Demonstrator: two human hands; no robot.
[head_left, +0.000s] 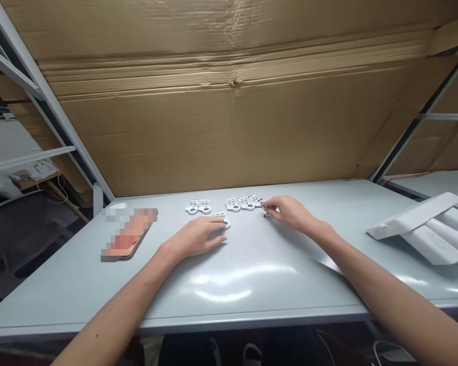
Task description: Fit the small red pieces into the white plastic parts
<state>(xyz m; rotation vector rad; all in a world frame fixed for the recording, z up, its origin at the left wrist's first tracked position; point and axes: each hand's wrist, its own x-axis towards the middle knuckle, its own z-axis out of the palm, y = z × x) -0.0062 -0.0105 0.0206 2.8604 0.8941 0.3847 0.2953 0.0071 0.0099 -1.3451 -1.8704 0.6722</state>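
Several small white flat pieces, each with a ring-shaped hole and small dark and red marks, lie on the grey table. My left hand [196, 237] is open, thumb apart, its fingertips touching the nearest white piece [223, 215]. Beyond it sit a pair of white pieces [198, 206] side by side. Farther right is a row of similar white pieces [239, 204]. At the row's right end my right hand [286, 209] has its fingertips pinched together. What they hold is hidden. A small red bit [267, 214] lies just under those fingers.
A phone-like device [133, 235], partly blurred out, lies on the left of the table [248, 284]. White box-like objects [420, 223] stand at the right. Brown cardboard [229, 132] closes off the back, between metal frame posts [61, 112].
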